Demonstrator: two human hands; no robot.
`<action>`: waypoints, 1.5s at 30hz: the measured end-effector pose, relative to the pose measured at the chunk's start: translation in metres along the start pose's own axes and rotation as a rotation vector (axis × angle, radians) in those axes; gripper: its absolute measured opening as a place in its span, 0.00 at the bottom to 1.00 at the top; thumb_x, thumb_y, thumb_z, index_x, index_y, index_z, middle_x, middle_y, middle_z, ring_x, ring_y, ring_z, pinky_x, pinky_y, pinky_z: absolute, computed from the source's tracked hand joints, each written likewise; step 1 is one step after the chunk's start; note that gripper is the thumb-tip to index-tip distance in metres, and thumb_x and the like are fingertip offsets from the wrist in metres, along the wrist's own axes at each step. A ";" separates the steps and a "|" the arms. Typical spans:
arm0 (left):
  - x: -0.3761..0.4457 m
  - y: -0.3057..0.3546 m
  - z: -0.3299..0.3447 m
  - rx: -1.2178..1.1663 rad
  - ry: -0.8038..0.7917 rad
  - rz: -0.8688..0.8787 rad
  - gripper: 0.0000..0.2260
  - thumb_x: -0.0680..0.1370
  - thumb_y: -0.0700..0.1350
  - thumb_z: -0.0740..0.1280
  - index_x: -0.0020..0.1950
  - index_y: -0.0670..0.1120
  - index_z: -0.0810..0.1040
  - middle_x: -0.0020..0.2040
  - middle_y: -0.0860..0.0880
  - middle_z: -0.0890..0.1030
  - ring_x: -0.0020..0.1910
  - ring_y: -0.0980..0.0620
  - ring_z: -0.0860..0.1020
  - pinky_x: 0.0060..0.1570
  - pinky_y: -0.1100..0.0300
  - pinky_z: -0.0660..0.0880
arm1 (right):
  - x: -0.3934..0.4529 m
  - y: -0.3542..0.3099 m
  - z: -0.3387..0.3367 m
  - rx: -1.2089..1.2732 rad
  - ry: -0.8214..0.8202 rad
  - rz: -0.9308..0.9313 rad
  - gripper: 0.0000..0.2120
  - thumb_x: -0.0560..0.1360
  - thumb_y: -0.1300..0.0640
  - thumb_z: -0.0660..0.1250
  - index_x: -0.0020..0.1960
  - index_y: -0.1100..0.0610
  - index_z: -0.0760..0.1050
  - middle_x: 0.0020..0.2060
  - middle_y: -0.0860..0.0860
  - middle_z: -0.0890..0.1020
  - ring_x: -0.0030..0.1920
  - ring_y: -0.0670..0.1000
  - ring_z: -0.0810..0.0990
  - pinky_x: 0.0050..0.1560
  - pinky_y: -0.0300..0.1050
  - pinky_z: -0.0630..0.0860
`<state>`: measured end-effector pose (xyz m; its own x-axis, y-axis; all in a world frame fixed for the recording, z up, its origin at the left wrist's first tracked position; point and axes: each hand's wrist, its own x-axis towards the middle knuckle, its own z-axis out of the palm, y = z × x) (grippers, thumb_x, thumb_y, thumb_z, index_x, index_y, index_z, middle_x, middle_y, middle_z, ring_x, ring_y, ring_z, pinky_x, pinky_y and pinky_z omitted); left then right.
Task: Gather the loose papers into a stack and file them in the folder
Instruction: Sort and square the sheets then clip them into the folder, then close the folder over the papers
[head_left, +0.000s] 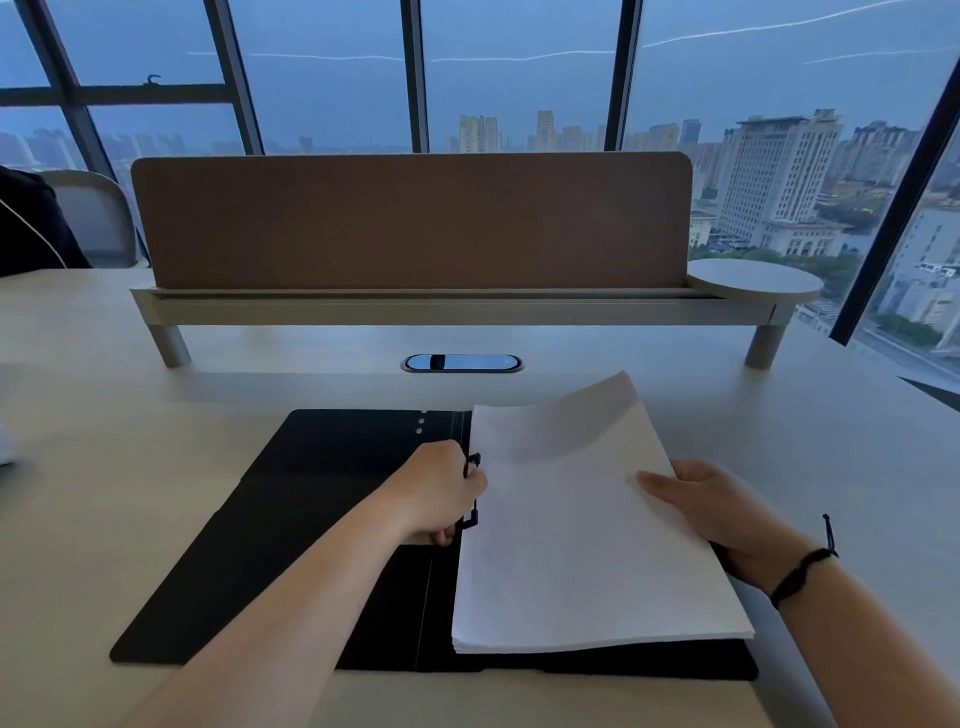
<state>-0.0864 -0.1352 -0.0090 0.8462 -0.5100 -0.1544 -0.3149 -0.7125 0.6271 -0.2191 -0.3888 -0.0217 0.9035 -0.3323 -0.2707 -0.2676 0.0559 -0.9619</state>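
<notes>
Right hand (711, 512) gripping stack of white loose papers (582, 525) over open black folder (291, 525); left hand (441, 491) pinching spine clip (471, 491). Filing step (papers gathered). Next: edge under clip.

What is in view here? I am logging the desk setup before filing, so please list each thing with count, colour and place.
folder: one, black, lying open flat on the desk, near centre.
clip: one, black, along the folder's spine, at the papers' left edge.
papers: one stack, white, on the folder's right half, top sheet's far corner curling up.
desk: one, pale beige, across the foreground.
divider: one, brown, upright on a pale raised shelf at the desk's back.
round shelf: one, pale, at the divider's right end.
cable port: one, dark oval, in the desk below the shelf.
chair: one, grey, far left.
windows: several panes, dark frames, city beyond.
wristband: one, black, right wrist.
left hand: at the clip.
right hand: gripping the papers' right edge.
</notes>
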 end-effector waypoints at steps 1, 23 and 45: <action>0.001 0.000 0.002 -0.011 0.007 -0.001 0.18 0.81 0.48 0.58 0.43 0.34 0.73 0.28 0.40 0.77 0.20 0.48 0.75 0.22 0.64 0.72 | 0.000 0.000 0.000 -0.003 0.002 0.000 0.13 0.82 0.61 0.64 0.56 0.70 0.81 0.44 0.64 0.88 0.33 0.56 0.87 0.33 0.46 0.84; -0.017 -0.025 0.017 -0.124 0.481 0.143 0.14 0.77 0.54 0.68 0.56 0.47 0.81 0.47 0.51 0.82 0.44 0.56 0.79 0.48 0.62 0.78 | -0.025 0.018 0.026 -1.071 0.422 -0.224 0.27 0.74 0.41 0.70 0.69 0.52 0.77 0.60 0.54 0.77 0.57 0.59 0.81 0.56 0.52 0.78; -0.101 -0.128 -0.085 -0.361 0.570 -0.406 0.34 0.70 0.56 0.74 0.72 0.44 0.71 0.71 0.46 0.74 0.69 0.43 0.73 0.66 0.50 0.70 | -0.080 0.033 0.110 -1.282 0.060 -0.372 0.31 0.79 0.31 0.51 0.78 0.41 0.60 0.82 0.45 0.59 0.81 0.47 0.55 0.80 0.51 0.48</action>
<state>-0.0949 0.0486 -0.0083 0.9858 0.1524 -0.0701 0.1424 -0.5392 0.8300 -0.2635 -0.2562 -0.0363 0.9836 -0.1776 0.0319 -0.1639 -0.9535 -0.2530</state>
